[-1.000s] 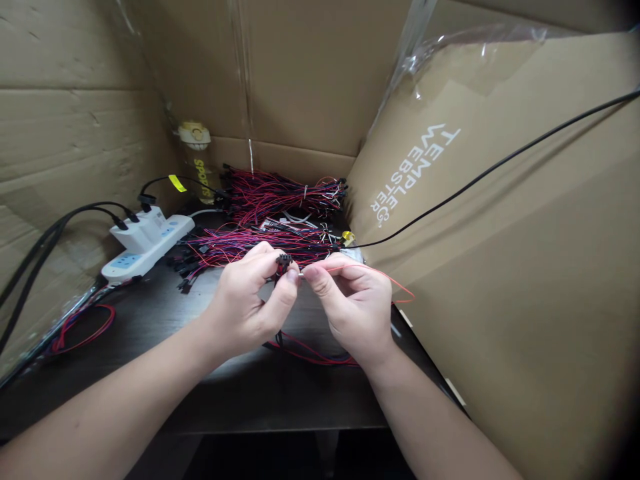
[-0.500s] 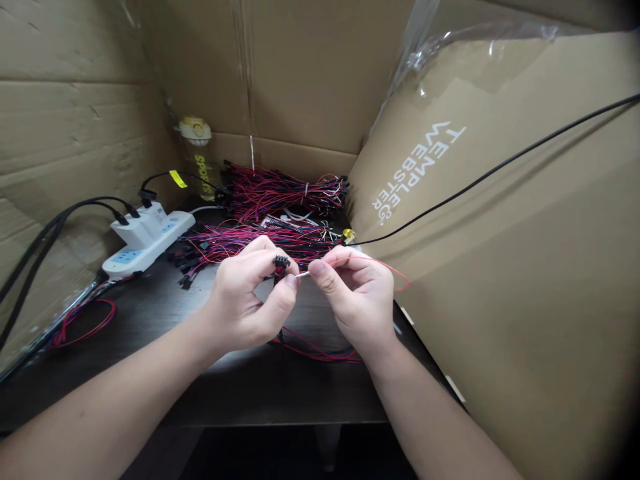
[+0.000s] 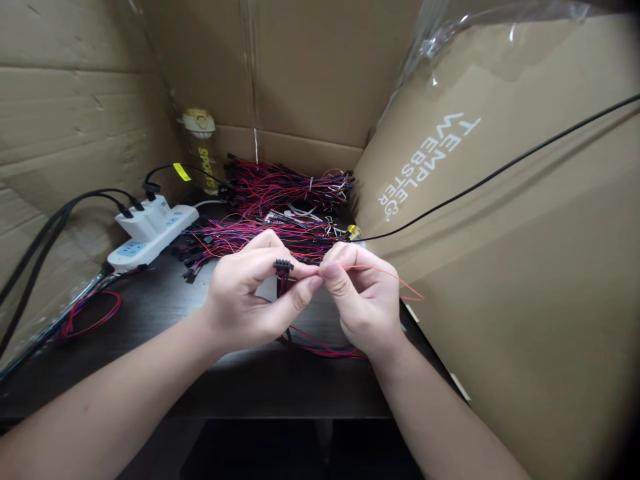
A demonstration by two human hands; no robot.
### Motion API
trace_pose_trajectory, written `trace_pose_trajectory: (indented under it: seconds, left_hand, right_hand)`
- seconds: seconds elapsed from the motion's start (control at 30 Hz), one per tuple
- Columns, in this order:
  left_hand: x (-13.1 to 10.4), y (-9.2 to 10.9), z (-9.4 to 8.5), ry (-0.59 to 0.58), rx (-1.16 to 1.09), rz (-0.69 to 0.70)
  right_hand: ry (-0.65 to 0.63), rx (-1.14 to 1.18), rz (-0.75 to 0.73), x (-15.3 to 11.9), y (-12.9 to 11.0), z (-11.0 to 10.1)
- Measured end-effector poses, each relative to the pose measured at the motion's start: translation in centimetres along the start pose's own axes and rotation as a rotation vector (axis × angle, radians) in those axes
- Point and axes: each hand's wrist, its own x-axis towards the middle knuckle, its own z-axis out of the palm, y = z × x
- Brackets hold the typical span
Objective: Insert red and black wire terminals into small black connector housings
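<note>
Just the head cam here. The right hand [image 3: 367, 297] has thumb and index pinched on a thin orange-red wire [image 3: 381, 269], with the slack looping out to the right. The left hand [image 3: 253, 293] has its thumb and fingertips pressed together right up against the right hand's; can't tell if the wire's end is between them. It also seems to carry the black connector [image 3: 283, 265], sitting by the index finger with its leads dropping below, over the dark table [image 3: 170, 347].

My take: pinch close to the wire's tip so it doesn't bend, keep the connector's row of slots in sight, and don't let that loose loop snag on the wire bundle [image 3: 235, 237] behind.
</note>
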Motion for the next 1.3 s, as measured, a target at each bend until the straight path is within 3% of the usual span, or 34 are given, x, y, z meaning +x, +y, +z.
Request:
trace_pose_trajectory:
  seconds: [0.6, 1.3]
  left_hand:
    - [-0.3, -0.3, -0.1, -0.08, 0.059, -0.002]
    - [-1.1, -0.4, 0.4, -0.217, -0.428, -0.151]
  right_hand:
    - [0.079, -0.006, -0.165, -0.8, 0.5, 0.6]
    - [0.151, -0.104, -0.24, -1.1, 0.0, 0.4]
